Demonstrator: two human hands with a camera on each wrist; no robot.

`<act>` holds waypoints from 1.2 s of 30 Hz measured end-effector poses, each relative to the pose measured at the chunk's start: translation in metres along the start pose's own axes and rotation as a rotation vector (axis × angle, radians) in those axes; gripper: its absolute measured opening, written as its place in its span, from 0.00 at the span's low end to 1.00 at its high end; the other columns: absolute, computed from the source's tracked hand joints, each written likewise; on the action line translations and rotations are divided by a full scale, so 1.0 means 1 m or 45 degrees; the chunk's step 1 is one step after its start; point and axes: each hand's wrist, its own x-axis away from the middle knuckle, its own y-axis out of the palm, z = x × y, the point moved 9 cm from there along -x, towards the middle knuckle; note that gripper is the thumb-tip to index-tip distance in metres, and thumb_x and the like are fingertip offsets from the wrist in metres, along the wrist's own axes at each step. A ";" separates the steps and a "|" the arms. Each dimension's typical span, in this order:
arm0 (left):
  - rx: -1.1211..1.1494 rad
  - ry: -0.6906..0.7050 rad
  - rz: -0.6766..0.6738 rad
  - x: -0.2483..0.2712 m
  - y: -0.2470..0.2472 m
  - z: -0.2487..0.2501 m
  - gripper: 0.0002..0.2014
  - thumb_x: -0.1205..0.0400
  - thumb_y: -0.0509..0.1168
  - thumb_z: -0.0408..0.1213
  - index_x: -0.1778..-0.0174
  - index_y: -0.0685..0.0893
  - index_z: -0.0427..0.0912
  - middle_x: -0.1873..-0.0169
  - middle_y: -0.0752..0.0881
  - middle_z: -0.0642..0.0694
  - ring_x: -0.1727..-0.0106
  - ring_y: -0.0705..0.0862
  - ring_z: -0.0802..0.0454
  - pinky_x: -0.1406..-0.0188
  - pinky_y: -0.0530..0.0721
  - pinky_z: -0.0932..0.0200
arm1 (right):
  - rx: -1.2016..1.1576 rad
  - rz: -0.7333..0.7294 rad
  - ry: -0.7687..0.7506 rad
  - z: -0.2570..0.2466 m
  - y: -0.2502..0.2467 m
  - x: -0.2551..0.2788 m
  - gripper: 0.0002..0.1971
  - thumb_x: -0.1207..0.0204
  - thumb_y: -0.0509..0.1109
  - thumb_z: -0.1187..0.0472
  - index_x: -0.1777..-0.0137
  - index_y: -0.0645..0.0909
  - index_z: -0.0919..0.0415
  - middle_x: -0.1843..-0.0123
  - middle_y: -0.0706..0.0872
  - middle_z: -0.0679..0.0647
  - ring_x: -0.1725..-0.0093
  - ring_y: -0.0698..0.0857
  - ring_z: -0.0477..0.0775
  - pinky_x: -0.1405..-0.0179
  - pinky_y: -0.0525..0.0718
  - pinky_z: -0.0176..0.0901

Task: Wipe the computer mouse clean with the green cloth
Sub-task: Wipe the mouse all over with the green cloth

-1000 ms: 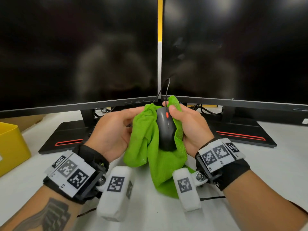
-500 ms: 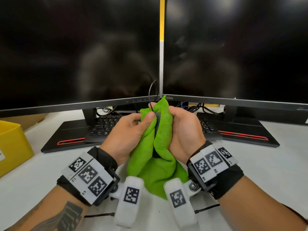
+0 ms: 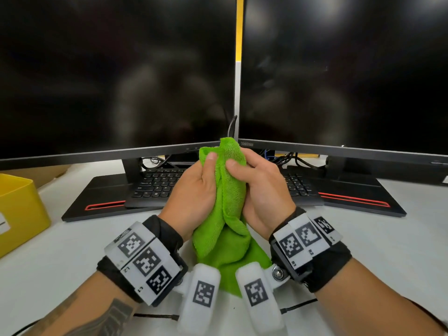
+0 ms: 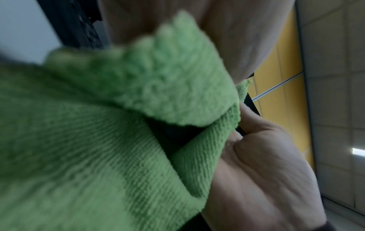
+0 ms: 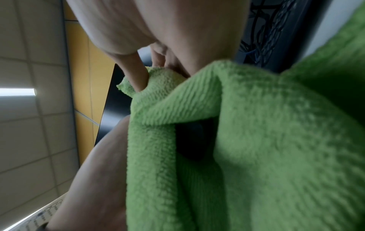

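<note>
The green cloth (image 3: 231, 202) is bunched between both hands above the desk, its tail hanging toward the wrists. My left hand (image 3: 194, 197) grips its left side with the thumb pressed on the top fold. My right hand (image 3: 261, 190) grips the right side, thumb on the cloth too. The black mouse is wrapped inside and hidden in the head view; only a dark patch of the mouse (image 4: 173, 139) shows through a gap in the folds, and again the mouse (image 5: 192, 140) in the right wrist view. Its black cable (image 3: 231, 126) rises behind the cloth.
Two dark monitors (image 3: 121, 76) stand close behind the hands on red-striped bases (image 3: 354, 198). A black keyboard (image 3: 155, 187) lies under them. A yellow bin (image 3: 19, 209) sits at the left edge of the white desk (image 3: 400, 251).
The mouse lay bare on the cloth a second ago. Both hands have since folded the cloth over it and risen slightly, thumbs now pressing on top.
</note>
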 end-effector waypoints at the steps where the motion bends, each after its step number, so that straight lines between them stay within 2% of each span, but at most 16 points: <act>1: -0.019 0.024 0.022 0.000 -0.002 0.002 0.26 0.09 0.51 0.62 0.46 0.90 0.50 0.53 0.95 0.46 0.46 0.93 0.45 0.37 0.87 0.36 | 0.025 0.016 -0.002 0.000 0.000 0.000 0.13 0.15 0.68 0.71 0.33 0.85 0.73 0.36 0.90 0.74 0.33 0.89 0.74 0.27 0.84 0.69; 4: -0.044 0.156 0.084 0.002 -0.004 0.014 0.22 0.04 0.50 0.50 0.44 0.88 0.46 0.53 0.93 0.47 0.48 0.92 0.50 0.40 0.87 0.42 | 0.023 0.150 0.021 0.005 -0.004 -0.001 0.19 0.15 0.74 0.57 0.36 0.86 0.75 0.39 0.92 0.73 0.35 0.90 0.73 0.29 0.86 0.70; 6: -0.037 0.225 0.109 0.003 -0.003 0.020 0.20 0.05 0.50 0.48 0.38 0.87 0.45 0.47 0.93 0.47 0.43 0.91 0.49 0.34 0.86 0.40 | 0.047 0.288 0.042 0.007 -0.012 -0.001 0.29 0.21 0.77 0.43 0.40 0.88 0.73 0.42 0.93 0.71 0.37 0.91 0.72 0.32 0.87 0.72; 7: -0.022 0.242 0.112 0.004 -0.002 0.021 0.20 0.06 0.51 0.48 0.35 0.86 0.44 0.44 0.92 0.46 0.40 0.90 0.49 0.31 0.85 0.40 | 0.043 0.338 0.037 0.007 -0.015 -0.002 0.28 0.21 0.75 0.40 0.44 0.90 0.70 0.43 0.94 0.70 0.38 0.92 0.71 0.33 0.87 0.72; 9: 0.097 0.189 0.089 0.004 0.002 0.016 0.20 0.11 0.56 0.52 0.32 0.83 0.44 0.40 0.91 0.42 0.36 0.89 0.45 0.29 0.83 0.37 | -0.036 0.372 0.057 0.010 -0.021 -0.003 0.21 0.13 0.68 0.47 0.47 0.92 0.66 0.45 0.95 0.68 0.39 0.92 0.70 0.33 0.88 0.71; 11: 0.243 0.098 0.054 0.005 0.009 0.012 0.21 0.16 0.65 0.56 0.34 0.82 0.46 0.41 0.91 0.38 0.36 0.89 0.38 0.29 0.84 0.31 | -0.116 0.361 0.077 0.007 -0.025 -0.003 0.19 0.09 0.63 0.56 0.43 0.91 0.69 0.43 0.94 0.71 0.37 0.91 0.73 0.32 0.86 0.74; 13: 0.257 0.125 0.007 0.003 0.016 0.021 0.14 0.14 0.70 0.48 0.34 0.83 0.48 0.41 0.92 0.41 0.37 0.90 0.39 0.29 0.84 0.32 | -0.176 0.315 0.092 0.002 -0.024 -0.001 0.17 0.11 0.62 0.62 0.41 0.90 0.72 0.42 0.93 0.73 0.36 0.90 0.75 0.30 0.85 0.75; 15: 0.202 0.187 0.016 -0.001 0.019 0.033 0.07 0.10 0.68 0.43 0.37 0.85 0.51 0.44 0.94 0.48 0.39 0.91 0.45 0.30 0.85 0.35 | -0.182 0.254 0.082 -0.005 -0.022 0.000 0.15 0.13 0.62 0.66 0.40 0.90 0.70 0.40 0.93 0.72 0.35 0.90 0.73 0.30 0.86 0.70; 17: 0.105 0.259 0.059 -0.007 0.020 0.041 0.05 0.10 0.66 0.48 0.42 0.85 0.55 0.50 0.93 0.51 0.44 0.91 0.47 0.34 0.86 0.34 | -0.145 0.217 0.025 -0.012 -0.020 0.000 0.14 0.12 0.61 0.69 0.37 0.87 0.69 0.38 0.91 0.72 0.35 0.91 0.70 0.31 0.87 0.65; 21: -0.024 0.356 0.120 -0.009 0.025 0.048 0.10 0.11 0.64 0.51 0.51 0.81 0.50 0.62 0.86 0.50 0.59 0.85 0.49 0.47 0.86 0.34 | -0.063 0.227 -0.056 -0.024 -0.027 0.000 0.10 0.13 0.65 0.71 0.41 0.88 0.68 0.40 0.92 0.72 0.41 0.92 0.67 0.35 0.88 0.63; 23: -0.021 0.366 0.162 -0.008 0.024 0.049 0.13 0.11 0.64 0.51 0.52 0.79 0.44 0.65 0.83 0.52 0.62 0.82 0.53 0.50 0.85 0.38 | -0.024 0.239 -0.051 -0.028 -0.030 -0.001 0.07 0.16 0.70 0.70 0.45 0.90 0.71 0.42 0.91 0.75 0.40 0.92 0.71 0.33 0.88 0.68; 26: 0.023 0.309 0.210 -0.009 0.018 0.042 0.18 0.13 0.64 0.54 0.46 0.84 0.41 0.55 0.91 0.50 0.53 0.89 0.54 0.44 0.87 0.45 | -0.005 0.223 -0.054 -0.029 -0.029 -0.005 0.10 0.19 0.76 0.66 0.46 0.90 0.76 0.43 0.90 0.79 0.36 0.89 0.80 0.33 0.86 0.77; 28: 0.069 0.259 0.154 -0.009 0.017 0.035 0.15 0.10 0.64 0.50 0.42 0.85 0.41 0.50 0.92 0.44 0.49 0.90 0.54 0.39 0.87 0.46 | -0.029 0.223 -0.044 -0.028 -0.028 -0.007 0.14 0.18 0.75 0.64 0.44 0.88 0.78 0.42 0.90 0.80 0.36 0.89 0.81 0.33 0.85 0.77; 30: 0.215 0.150 0.002 -0.008 0.022 0.026 0.14 0.11 0.65 0.47 0.37 0.83 0.41 0.46 0.92 0.42 0.46 0.89 0.53 0.34 0.86 0.41 | -0.052 0.237 -0.015 -0.027 -0.031 -0.008 0.15 0.15 0.72 0.63 0.41 0.87 0.79 0.41 0.90 0.80 0.36 0.88 0.81 0.32 0.85 0.78; 33: 0.446 -0.050 -0.294 -0.001 0.036 0.011 0.22 0.19 0.69 0.43 0.29 0.81 0.41 0.38 0.90 0.33 0.42 0.89 0.46 0.31 0.85 0.36 | -0.077 0.294 0.044 -0.028 -0.043 -0.011 0.15 0.11 0.67 0.62 0.45 0.88 0.76 0.39 0.89 0.79 0.36 0.88 0.80 0.30 0.82 0.81; 36: 0.380 0.019 -0.399 0.004 0.038 0.014 0.24 0.19 0.72 0.39 0.26 0.80 0.43 0.35 0.91 0.38 0.38 0.91 0.43 0.34 0.88 0.43 | -0.110 0.281 0.087 -0.028 -0.046 -0.013 0.15 0.11 0.66 0.61 0.49 0.88 0.72 0.39 0.88 0.81 0.37 0.88 0.82 0.32 0.81 0.86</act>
